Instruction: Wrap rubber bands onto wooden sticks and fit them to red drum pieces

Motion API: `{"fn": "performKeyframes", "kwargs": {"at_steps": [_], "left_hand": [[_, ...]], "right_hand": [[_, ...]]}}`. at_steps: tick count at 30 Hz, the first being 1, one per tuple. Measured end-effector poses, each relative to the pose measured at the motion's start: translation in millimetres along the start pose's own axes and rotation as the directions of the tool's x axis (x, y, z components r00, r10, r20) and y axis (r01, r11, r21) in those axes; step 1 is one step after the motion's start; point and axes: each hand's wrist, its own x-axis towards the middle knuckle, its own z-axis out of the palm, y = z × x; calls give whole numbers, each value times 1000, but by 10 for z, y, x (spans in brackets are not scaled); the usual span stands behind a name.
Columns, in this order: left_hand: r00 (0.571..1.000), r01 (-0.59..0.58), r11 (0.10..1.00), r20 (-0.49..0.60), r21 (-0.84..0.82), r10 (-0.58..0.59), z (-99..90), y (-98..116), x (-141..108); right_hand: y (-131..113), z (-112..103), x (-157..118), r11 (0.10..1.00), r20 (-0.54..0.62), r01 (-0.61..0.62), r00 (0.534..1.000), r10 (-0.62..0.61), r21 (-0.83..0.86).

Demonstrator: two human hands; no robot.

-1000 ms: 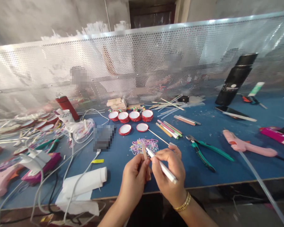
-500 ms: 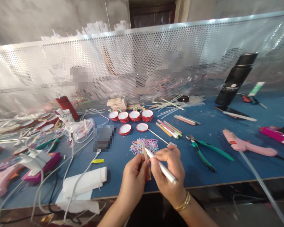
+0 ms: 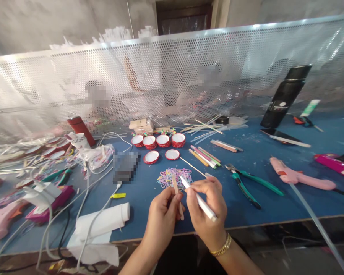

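Near the table's front edge, my left hand point(image 3: 162, 215) pinches a flat wooden craft stick point(image 3: 175, 185) that stands tilted between thumb and fingers. My right hand point(image 3: 213, 206) grips a white marker-like pen point(image 3: 204, 207) in a writing hold, its tip pointing up and left. A small gap separates the pen tip from the stick. Just beyond both hands lies a heap of thin pastel loops point(image 3: 166, 177). Behind it are two red-rimmed white discs, one on the left point(image 3: 151, 157) and one on the right point(image 3: 172, 154), the latter with a thin stick beside it.
Stacks of red-rimmed discs point(image 3: 163, 140) stand farther back, near coloured glue sticks point(image 3: 205, 156). Green-handled pliers point(image 3: 246, 183) and a pink glue gun point(image 3: 301, 177) lie rightward. On the left are a white roll point(image 3: 103, 219), cables and a blurred dark device point(image 3: 126, 168). A perforated metal screen point(image 3: 172, 76) borders the back.
My right hand has shifted slightly right, drawing the pen tip away from the craft stick. The stick, still in my left hand, now shows more of its length.
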Motion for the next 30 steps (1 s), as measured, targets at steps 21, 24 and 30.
{"fn": "performKeyframes", "kwargs": {"at_steps": [21,24,30], "left_hand": [[998,18,996,56,-89,-13,-35,33,-34],[998,23,997,65,-79,-18,-30,28,-24],[995,5,1000,103,-10,-4,-40,-6,-28]], "right_hand": [[36,7,21,995,179,-85,981,74,55],[52,8,27,984,190,-166,970,150,69],[82,33,19,926,234,-356,918,321,127]]}}
